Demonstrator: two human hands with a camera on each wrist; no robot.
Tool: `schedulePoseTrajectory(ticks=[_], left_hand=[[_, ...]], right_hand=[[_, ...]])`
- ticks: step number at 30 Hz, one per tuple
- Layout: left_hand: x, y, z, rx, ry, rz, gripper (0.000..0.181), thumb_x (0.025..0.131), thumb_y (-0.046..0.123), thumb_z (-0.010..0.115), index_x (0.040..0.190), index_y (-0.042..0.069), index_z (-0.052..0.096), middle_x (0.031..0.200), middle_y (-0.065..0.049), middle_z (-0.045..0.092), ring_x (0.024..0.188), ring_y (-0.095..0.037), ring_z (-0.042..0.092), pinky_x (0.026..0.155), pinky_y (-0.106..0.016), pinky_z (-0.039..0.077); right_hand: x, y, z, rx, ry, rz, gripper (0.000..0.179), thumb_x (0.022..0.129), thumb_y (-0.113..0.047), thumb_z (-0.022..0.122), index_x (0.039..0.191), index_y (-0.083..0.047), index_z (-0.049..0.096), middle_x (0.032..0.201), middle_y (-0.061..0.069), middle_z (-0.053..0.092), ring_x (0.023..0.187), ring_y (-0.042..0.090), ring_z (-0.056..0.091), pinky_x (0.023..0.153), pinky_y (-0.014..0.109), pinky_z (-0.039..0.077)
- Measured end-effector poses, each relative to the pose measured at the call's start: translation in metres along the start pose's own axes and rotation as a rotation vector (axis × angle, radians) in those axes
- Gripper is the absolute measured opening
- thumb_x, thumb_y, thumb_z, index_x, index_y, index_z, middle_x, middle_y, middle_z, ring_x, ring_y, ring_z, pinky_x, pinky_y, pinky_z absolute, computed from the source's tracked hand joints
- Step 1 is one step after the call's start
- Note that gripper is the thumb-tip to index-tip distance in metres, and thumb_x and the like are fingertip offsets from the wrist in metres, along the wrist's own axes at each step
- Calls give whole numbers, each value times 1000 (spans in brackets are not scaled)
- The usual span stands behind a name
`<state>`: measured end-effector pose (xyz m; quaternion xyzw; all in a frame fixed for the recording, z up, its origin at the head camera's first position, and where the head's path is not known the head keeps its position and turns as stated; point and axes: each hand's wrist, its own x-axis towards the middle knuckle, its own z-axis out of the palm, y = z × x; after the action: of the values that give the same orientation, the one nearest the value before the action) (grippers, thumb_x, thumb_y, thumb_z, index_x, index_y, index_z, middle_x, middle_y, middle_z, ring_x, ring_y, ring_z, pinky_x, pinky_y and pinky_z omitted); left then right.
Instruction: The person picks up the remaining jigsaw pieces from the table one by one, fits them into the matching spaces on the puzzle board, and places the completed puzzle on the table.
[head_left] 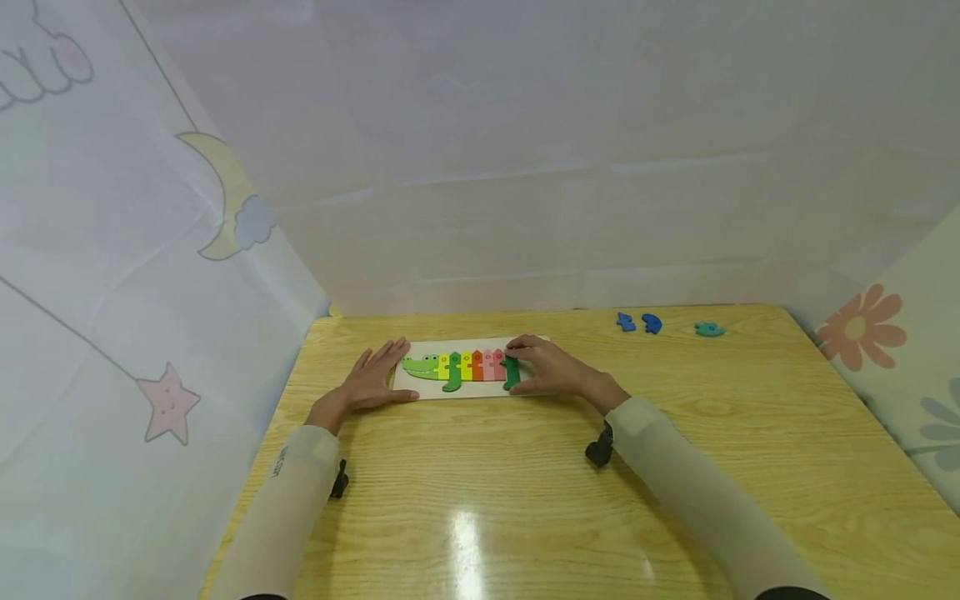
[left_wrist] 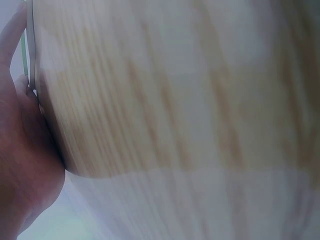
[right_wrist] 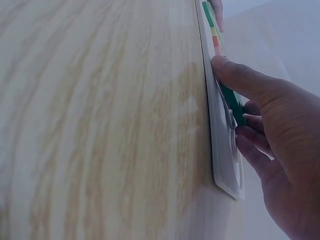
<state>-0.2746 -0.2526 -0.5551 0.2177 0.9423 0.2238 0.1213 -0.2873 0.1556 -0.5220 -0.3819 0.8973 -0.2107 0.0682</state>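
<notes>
A white puzzle board (head_left: 474, 392) lies on the table with a crocodile of colourful pieces: a light green head (head_left: 422, 367), then yellow, green, orange and pink parts. My left hand (head_left: 369, 382) rests on the board's left end with fingers spread and thumb along the near edge. At the tail side, my right hand (head_left: 553, 368) pinches a dark green leg piece (head_left: 512, 377) between thumb and fingers. In the right wrist view this piece (right_wrist: 231, 100) sits slightly tilted at the board. The left wrist view shows only part of the left hand (left_wrist: 25, 165) beside the board edge.
Two blue puzzle pieces (head_left: 652, 323) and a teal piece (head_left: 708, 330) lie at the back right of the wooden table (head_left: 465, 467). A pale wall covering (head_left: 480, 250) stands behind the table's far edge, with printed sheets on both sides.
</notes>
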Motion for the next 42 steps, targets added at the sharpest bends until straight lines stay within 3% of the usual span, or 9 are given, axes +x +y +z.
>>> schedulePoseTrajectory(ticks=[10,15,25,37,42], left_hand=[[-2,3,-2,-9,17,22,119,87,78,66,172,10,15,179,-12,10,164,-37,6,127,-66,-3],[-1,1,0,13,13,18,118,89,78,64,172,13,13,179,-9,9,165,-35,5,128,-64,-3],[-5,11,-7,-30,22,31,117,88,73,69,171,8,18,178,-14,12,164,-39,7,127,-68,-1],[-6,16,-11,3,-5,-12,109,93,58,75,171,10,15,178,-12,10,164,-36,6,128,-65,-1],[-6,15,-11,15,-11,-13,109,93,59,74,171,10,15,178,-11,10,165,-36,6,128,-65,-1]], right_hand=[[2,0,0,-12,-14,12,83,88,-45,87,150,2,58,151,19,55,140,36,53,116,52,46],[2,-1,0,-5,-18,37,83,87,-46,88,149,1,59,151,19,55,140,35,52,117,51,45],[2,-3,0,3,-3,25,81,87,-44,88,148,1,60,150,20,55,140,37,51,117,53,45],[1,-3,-2,26,-22,32,80,88,-41,88,149,2,59,153,20,53,143,39,48,119,55,42],[-1,0,-3,51,-36,39,78,90,-43,86,150,0,59,155,19,51,145,38,46,120,57,40]])
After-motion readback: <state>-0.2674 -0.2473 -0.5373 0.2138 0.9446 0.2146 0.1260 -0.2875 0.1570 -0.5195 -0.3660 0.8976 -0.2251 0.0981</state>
